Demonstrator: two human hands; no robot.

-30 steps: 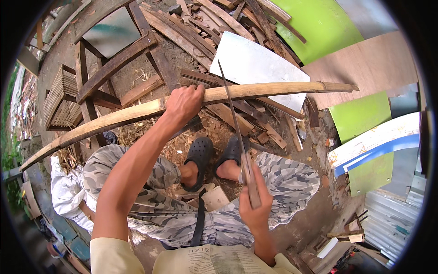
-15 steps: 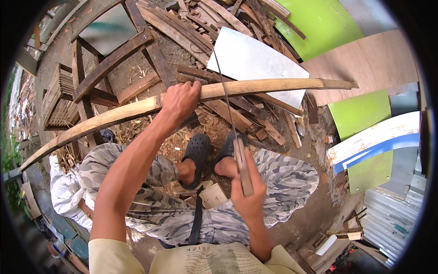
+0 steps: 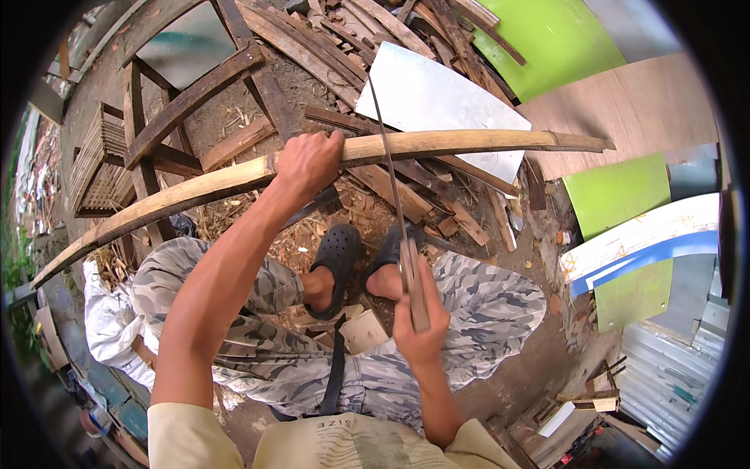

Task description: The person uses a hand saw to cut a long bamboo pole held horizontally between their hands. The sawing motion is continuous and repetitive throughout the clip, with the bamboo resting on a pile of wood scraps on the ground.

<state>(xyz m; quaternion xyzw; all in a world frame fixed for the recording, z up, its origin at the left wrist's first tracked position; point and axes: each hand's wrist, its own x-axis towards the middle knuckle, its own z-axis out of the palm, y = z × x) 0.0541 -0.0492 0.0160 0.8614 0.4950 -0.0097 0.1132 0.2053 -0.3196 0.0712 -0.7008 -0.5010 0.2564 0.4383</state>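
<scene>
A long split bamboo pole lies crosswise in front of me, bowed from the lower left to the right. My left hand is closed round it, left of its middle. In my right hand is a handsaw, gripped by its wooden handle. Its long thin blade, seen nearly edge-on, crosses the bamboo just right of my left hand, with the tip beyond the pole. Any cut in the bamboo is too small to make out.
Dark wooden frames stand at the left beside a slatted crate. Scrap wood is heaped ahead, near a white sheet. Green panels and corrugated metal lie to the right. My clogs rest among wood chips.
The handsaw has slid slightly forward across the bamboo, its tip now farther out. My left hand keeps its hold on the pole, which has barely shifted.
</scene>
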